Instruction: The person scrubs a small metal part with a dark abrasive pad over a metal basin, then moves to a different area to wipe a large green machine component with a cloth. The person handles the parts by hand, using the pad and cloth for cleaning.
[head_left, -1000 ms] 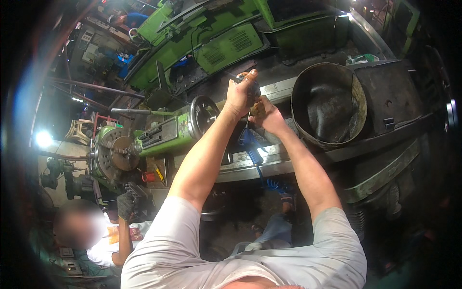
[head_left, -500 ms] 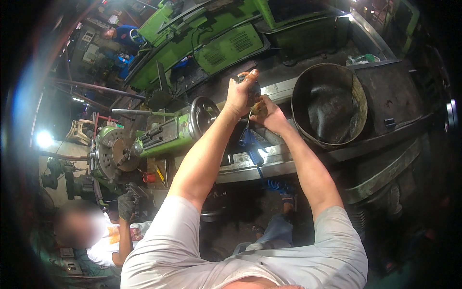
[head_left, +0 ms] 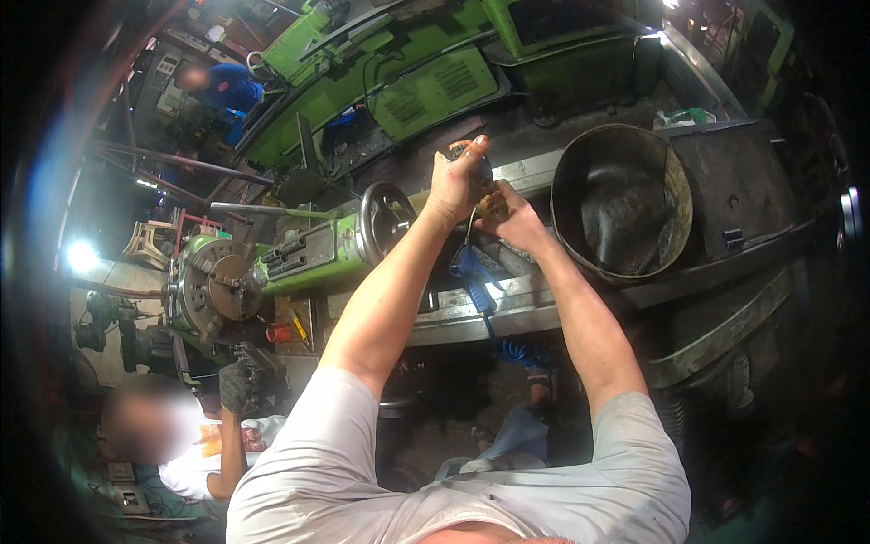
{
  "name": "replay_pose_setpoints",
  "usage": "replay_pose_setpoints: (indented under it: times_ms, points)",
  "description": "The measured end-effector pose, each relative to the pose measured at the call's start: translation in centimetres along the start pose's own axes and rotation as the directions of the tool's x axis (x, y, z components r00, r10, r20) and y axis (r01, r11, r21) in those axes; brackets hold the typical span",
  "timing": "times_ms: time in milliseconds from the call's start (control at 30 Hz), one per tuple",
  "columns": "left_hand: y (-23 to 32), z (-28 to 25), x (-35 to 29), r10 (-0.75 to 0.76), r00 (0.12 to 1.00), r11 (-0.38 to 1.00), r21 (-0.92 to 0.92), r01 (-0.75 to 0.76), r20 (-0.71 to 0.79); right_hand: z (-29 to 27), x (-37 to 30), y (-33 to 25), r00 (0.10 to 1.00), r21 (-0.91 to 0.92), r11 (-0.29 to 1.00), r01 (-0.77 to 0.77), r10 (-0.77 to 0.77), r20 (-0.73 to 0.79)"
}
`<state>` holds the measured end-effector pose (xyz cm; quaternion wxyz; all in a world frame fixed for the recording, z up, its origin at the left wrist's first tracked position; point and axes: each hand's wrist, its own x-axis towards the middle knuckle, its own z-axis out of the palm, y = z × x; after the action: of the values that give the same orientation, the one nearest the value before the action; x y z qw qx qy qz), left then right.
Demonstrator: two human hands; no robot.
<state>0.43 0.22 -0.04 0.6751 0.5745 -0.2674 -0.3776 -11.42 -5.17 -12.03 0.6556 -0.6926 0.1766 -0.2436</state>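
One dark part (head_left: 481, 172), held in the closed grip of the left hand (head_left: 453, 181), sat just beside one brownish piece (head_left: 492, 207), which the right hand (head_left: 517, 225) held in curled fingers, left of an open drum (head_left: 676, 198).

I see a person's left forearm (head_left: 385, 295) and right forearm (head_left: 587, 317) stretched forward, bare and converging. The left hand (head_left: 458, 179) is curled in a grip, thumb (head_left: 479, 146) raised; the right hand (head_left: 519, 222), also curled, sits just beside it, nearer the body.
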Motion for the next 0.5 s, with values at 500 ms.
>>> replay_pose_setpoints:
  times_ms: [500]
  points:
    - [-0.60,0.15,-0.01,0.047,0.997,0.997,0.066,-0.043,-0.067,-0.03,-0.10,0.34,0.989,-0.270,0.962,0.038,-0.075,-0.128]
